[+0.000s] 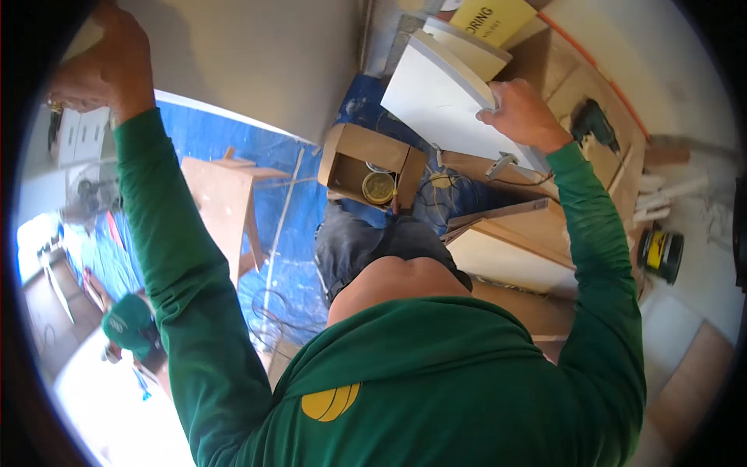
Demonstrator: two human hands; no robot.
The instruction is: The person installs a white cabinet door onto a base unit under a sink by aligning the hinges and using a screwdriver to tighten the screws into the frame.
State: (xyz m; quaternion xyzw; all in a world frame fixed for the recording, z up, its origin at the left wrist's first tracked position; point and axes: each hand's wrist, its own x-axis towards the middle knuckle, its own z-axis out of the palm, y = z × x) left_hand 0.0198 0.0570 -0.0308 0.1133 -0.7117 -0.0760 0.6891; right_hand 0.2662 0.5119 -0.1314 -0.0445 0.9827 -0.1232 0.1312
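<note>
My right hand (527, 115) is closed over the grey edge of a white cabinet door (436, 101), which tilts in front of a stack of boards. A metal hinge (502, 165) sticks out near its lower edge. Raised at the far left, my left hand (113, 66) has its fingers curled around something pale that I cannot make out. Beside that hand stands a large beige-grey panel (257, 62); its lower edge is above a blue floor covering (292, 187). Both my arms are stretched wide apart.
Between my arms sits an open cardboard box (346, 167) holding a round tin (378, 187). A wooden stool (218, 202) stands left of it. A drill (595, 124) and a black tub (661, 254) lie right. Another person in a green cap (128, 323) is lower left.
</note>
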